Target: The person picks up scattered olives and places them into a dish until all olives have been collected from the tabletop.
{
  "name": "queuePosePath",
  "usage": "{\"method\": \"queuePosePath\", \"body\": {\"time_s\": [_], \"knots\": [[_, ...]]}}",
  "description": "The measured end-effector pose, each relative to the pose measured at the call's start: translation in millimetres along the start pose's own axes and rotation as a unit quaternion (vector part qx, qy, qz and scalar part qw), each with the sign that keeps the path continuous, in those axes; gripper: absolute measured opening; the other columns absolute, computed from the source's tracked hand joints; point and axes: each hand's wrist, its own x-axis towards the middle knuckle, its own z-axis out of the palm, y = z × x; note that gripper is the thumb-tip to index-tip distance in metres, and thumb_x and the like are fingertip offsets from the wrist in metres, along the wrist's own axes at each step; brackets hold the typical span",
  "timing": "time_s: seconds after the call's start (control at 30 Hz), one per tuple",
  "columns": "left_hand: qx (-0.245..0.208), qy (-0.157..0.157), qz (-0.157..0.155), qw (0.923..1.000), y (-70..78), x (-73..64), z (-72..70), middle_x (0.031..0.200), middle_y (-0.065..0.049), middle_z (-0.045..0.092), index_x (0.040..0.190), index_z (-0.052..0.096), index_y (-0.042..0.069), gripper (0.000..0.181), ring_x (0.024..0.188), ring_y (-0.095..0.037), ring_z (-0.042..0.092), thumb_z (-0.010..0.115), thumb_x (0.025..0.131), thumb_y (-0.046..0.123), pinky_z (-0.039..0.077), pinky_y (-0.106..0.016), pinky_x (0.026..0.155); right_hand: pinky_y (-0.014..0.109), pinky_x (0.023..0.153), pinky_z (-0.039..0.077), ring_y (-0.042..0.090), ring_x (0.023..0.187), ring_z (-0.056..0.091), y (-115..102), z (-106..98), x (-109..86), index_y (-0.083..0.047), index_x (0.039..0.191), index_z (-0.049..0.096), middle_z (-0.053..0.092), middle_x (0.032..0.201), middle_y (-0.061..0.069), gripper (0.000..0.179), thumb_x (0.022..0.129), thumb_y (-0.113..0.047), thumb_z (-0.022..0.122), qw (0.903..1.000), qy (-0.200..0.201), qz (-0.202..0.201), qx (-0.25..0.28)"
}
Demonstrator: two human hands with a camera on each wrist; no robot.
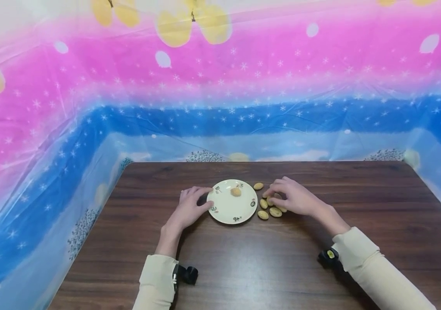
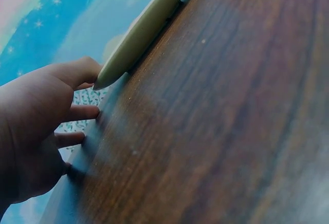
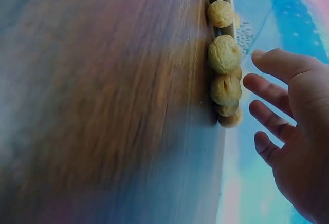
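A round cream plate (image 1: 228, 211) with small printed motifs lies on the table, one small yellow-brown oval piece (image 1: 236, 192) on its far half. At the plate's left rim is my left hand (image 1: 191, 209), thumb and index finger spread apart and touching the edge. In the left wrist view its other fingers (image 2: 82, 112) stretch out below the rim. My right hand (image 1: 296, 196) hovers at a group of wrinkled yellow oval pieces (image 1: 275, 212), like small potatoes, and partly hides some. The right wrist view shows its fingers (image 3: 270, 93) parted, beside the pieces (image 3: 224, 54).
One more oval piece (image 1: 258, 186) lies apart, near the plate's far right rim. The dark wood table (image 1: 236, 267) runs back to a pink and blue patterned cloth (image 1: 243, 116) hung round its far and side edges. Each sleeve carries a black wrist camera (image 1: 189, 274).
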Motion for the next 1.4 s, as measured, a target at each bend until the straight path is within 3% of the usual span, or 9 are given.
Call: {"method": "queuePosePath", "body": {"time_s": [0.33,0.73,1.23,1.4], "knots": [[0.003,0.000,0.001,1.0000,-1.5,-0.1,2.6,0.140,-0.011,0.053,0.141,0.056,0.021,0.049,0.135,-0.033,0.038,0.062,0.096,0.037,0.020,-0.057,0.115,0.038,0.087,0.047,0.014,0.100,0.057,2.8,-6.7,-20.1,-0.019,0.112,0.074,0.067,0.107,-0.008,0.021,0.092,-0.022,0.071,0.9999,0.003,0.014,-0.008],[0.001,0.006,-0.003,1.0000,-3.7,0.6,3.7,0.139,-0.010,0.054,0.139,0.058,0.020,0.046,0.138,-0.032,0.039,0.062,0.096,0.036,0.012,-0.055,0.119,0.043,0.099,0.044,0.012,0.106,0.060,6.6,-5.5,-37.6,-0.021,0.113,0.073,0.067,0.110,-0.008,0.023,0.091,-0.025,0.072,0.9999,0.003,0.014,-0.001],[0.000,0.004,-0.002,1.0000,-3.5,1.1,4.9,0.139,-0.010,0.054,0.140,0.057,0.020,0.046,0.139,-0.032,0.038,0.061,0.097,0.036,0.011,-0.056,0.119,0.040,0.089,0.048,0.011,0.106,0.057,8.9,-4.4,-49.2,-0.025,0.116,0.071,0.064,0.111,-0.012,0.025,0.091,-0.028,0.072,0.9992,-0.011,0.038,0.001],[-0.001,0.005,-0.002,1.0000,-3.0,1.1,4.3,0.139,-0.010,0.054,0.140,0.057,0.019,0.046,0.140,-0.033,0.036,0.061,0.097,0.036,0.009,-0.057,0.119,0.036,0.082,0.048,0.010,0.096,0.057,7.6,-2.7,-46.1,-0.023,0.115,0.070,0.064,0.109,-0.009,0.025,0.090,-0.023,0.072,0.9984,-0.018,0.053,-0.005]]}}
